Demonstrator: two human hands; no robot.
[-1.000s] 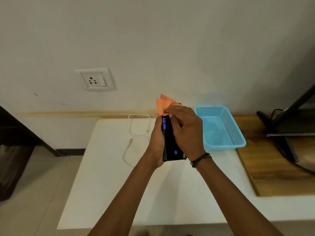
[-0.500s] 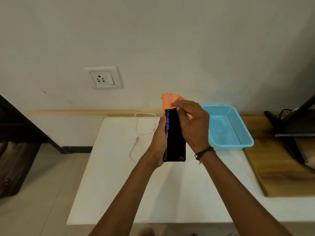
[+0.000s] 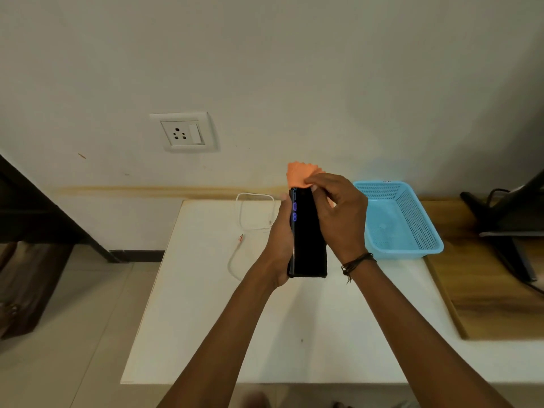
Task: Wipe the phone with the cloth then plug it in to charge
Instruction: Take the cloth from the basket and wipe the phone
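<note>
My left hand (image 3: pixel 279 245) grips a black phone (image 3: pixel 309 245) by its left edge, holding it upright above the white table (image 3: pixel 206 319). Blue digits glow near the top of its dark screen. My right hand (image 3: pixel 338 213) pinches an orange cloth (image 3: pixel 297 173) against the phone's top end, and part of the cloth sticks up above the fingers. A white charging cable (image 3: pixel 244 219) lies looped on the table to the left of the phone, its plug end with an orange tip pointing toward the table's left edge.
A wall socket with a switch (image 3: pixel 182 132) is on the wall up left. A blue plastic basket (image 3: pixel 397 222) sits right of my hands. A wooden surface (image 3: pixel 485 290) with a black stand (image 3: pixel 506 219) lies further right. Floor and dark furniture are at the left.
The phone has turned so more of its dark screen faces me. My right hand with the cloth has stayed at the phone's top end. The view has shifted slightly left.
</note>
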